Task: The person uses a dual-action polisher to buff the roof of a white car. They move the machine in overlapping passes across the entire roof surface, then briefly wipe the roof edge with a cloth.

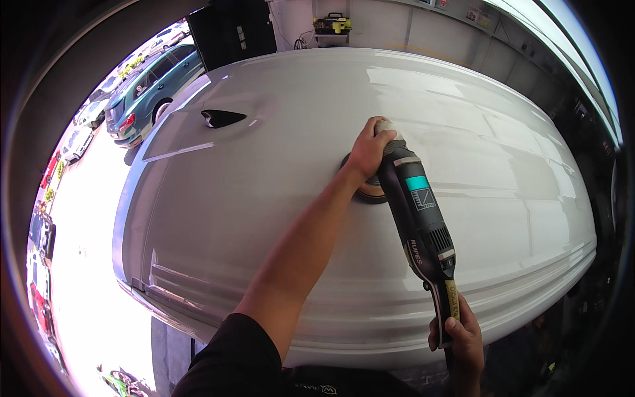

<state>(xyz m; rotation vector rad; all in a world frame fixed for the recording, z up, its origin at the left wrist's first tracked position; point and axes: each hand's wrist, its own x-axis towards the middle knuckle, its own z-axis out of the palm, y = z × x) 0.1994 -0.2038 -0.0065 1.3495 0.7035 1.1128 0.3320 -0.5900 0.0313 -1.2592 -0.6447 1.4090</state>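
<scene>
Beneath the fingers of the person's left hand sits the front of a long black power polisher with a turquoise label. Those fingers curl over its pale rounded cap, tips partly hidden; probably this steadies the head above the pad. Right hand: fingers wrapped around the yellow-marked rear handle, presumably to counter twist along the body. Just below the left fingers, the round dark-and-orange pad appears to rest on a glossy white vehicle roof. Well left of those fingers: a black fin-shaped antenna.
</scene>
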